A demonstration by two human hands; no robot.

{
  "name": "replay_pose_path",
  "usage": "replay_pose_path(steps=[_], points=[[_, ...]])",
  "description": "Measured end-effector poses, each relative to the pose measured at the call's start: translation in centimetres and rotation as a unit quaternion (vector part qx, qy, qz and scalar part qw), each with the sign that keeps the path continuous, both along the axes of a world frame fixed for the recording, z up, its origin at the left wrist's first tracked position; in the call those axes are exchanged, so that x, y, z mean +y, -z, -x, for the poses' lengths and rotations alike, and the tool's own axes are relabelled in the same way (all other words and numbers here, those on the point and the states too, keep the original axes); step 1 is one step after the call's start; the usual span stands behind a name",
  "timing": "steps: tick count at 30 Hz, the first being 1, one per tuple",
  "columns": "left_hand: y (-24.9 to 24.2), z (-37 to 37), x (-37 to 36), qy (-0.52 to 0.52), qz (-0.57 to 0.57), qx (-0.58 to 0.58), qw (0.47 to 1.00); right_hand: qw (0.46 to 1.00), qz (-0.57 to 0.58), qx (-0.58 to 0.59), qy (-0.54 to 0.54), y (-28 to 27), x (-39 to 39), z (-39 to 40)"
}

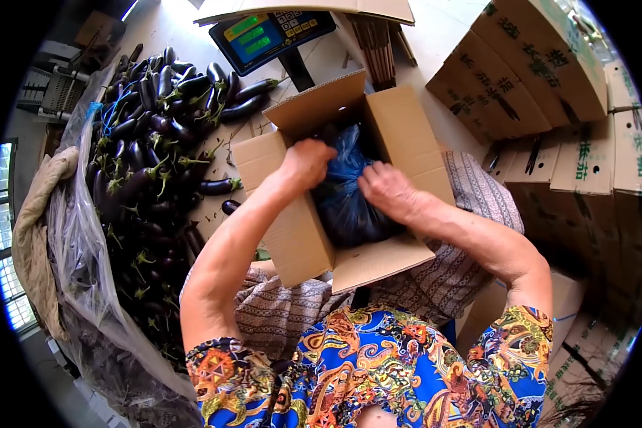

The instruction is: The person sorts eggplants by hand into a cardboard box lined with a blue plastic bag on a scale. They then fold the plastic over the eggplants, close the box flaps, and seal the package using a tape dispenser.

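An open cardboard box (285,214) stands in front of me with its flaps spread outward. Inside it is a blue plastic bag (349,203) with dark contents, its top gathered upward. My left hand (309,162) is closed on the bag's upper left edge, fingers curled inward. On the other side, my right hand (386,187) pinches the gathered plastic near the bag's middle. Both hands are inside the box opening, a short distance apart.
A large pile of eggplants (150,164) lies at the left beside clear plastic sheeting (85,250). A scale display (257,43) stands behind the box. Printed cartons (521,71) are stacked at the right.
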State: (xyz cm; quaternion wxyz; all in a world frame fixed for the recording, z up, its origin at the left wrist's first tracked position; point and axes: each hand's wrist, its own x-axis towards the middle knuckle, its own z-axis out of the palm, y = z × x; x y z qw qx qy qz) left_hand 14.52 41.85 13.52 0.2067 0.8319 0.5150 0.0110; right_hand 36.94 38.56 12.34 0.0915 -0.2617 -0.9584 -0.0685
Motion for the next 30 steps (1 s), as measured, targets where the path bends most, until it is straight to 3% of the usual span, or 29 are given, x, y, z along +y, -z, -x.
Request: replay_pose_path(steps=[3, 5, 6, 7, 8, 10, 13, 14, 16, 17, 18, 19, 20, 22, 23, 26, 27, 30], points=[[0.2, -1.4, -4.9, 0.08, -0.062, 0.024, 0.995, 0.991, 0.025, -0.115, -0.062, -3.2, 2.2, 1.0], [0.7, -2.3, -7.3, 0.094, -0.131, 0.02, 0.987, 0.984, 0.151, -0.095, 0.023, 0.4, 3.6, 2.0], [0.5, -2.7, -7.8, 0.048, -0.144, -0.066, 0.986, 0.971, 0.213, -0.085, 0.063, 1.6, 4.4, 2.6], [-0.5, -3.5, -8.0, 0.06, -0.126, -0.073, 0.988, 0.956, 0.268, -0.074, 0.093, 1.2, 5.3, 2.8], [-1.3, -4.4, -8.2, 0.072, -0.107, -0.082, 0.988, 0.97, 0.229, -0.03, 0.072, 1.9, 5.7, 2.6], [0.5, -5.9, -7.9, 0.073, -0.093, -0.052, 0.992, 0.972, 0.215, -0.084, 0.033, -0.3, 6.4, 2.6], [3.1, -7.7, -6.2, 0.029, -0.101, 0.016, 0.994, 0.962, 0.249, -0.019, 0.112, -2.3, 6.7, 3.3], [4.6, -8.0, -5.1, 0.014, -0.134, -0.02, 0.991, 0.978, 0.163, 0.004, 0.129, -3.1, 6.2, 3.8], [7.0, -8.8, -4.1, -0.016, -0.196, -0.093, 0.976, 0.964, 0.212, 0.09, 0.134, -5.2, 5.3, 3.9], [6.9, -9.4, -4.0, -0.093, -0.075, -0.168, 0.979, 0.943, 0.287, 0.069, 0.152, -5.1, 4.8, 3.7], [6.7, -9.7, -4.2, -0.164, 0.089, -0.295, 0.937, 0.916, 0.359, 0.05, 0.171, -4.4, 4.5, 3.2], [8.5, -10.1, -4.9, -0.099, -0.036, -0.104, 0.989, 0.903, 0.382, 0.1, 0.169, -2.9, 4.2, 3.0], [10.3, -10.5, -5.6, -0.03, -0.159, 0.094, 0.982, 0.882, 0.407, 0.112, 0.211, -1.4, 4.1, 2.8], [9.0, -10.0, -7.1, 0.051, -0.171, 0.144, 0.973, 0.83, 0.454, 0.137, 0.292, -1.0, 3.7, 3.6], [8.1, -9.3, -7.9, 0.094, -0.174, 0.17, 0.965, 0.849, 0.43, 0.099, 0.29, -0.4, 2.9, 4.0], [4.5, -6.6, -8.3, 0.19, -0.154, 0.141, 0.959, 0.846, 0.425, 0.14, 0.288, 1.4, 1.4, 4.8], [4.5, -6.4, -8.1, 0.182, -0.166, 0.121, 0.961, 0.834, 0.449, 0.145, 0.285, 1.0, 1.7, 4.8], [4.8, -8.3, -6.9, 0.116, -0.189, 0.138, 0.965, 0.873, 0.367, 0.172, 0.27, 0.5, 1.7, 3.9]])
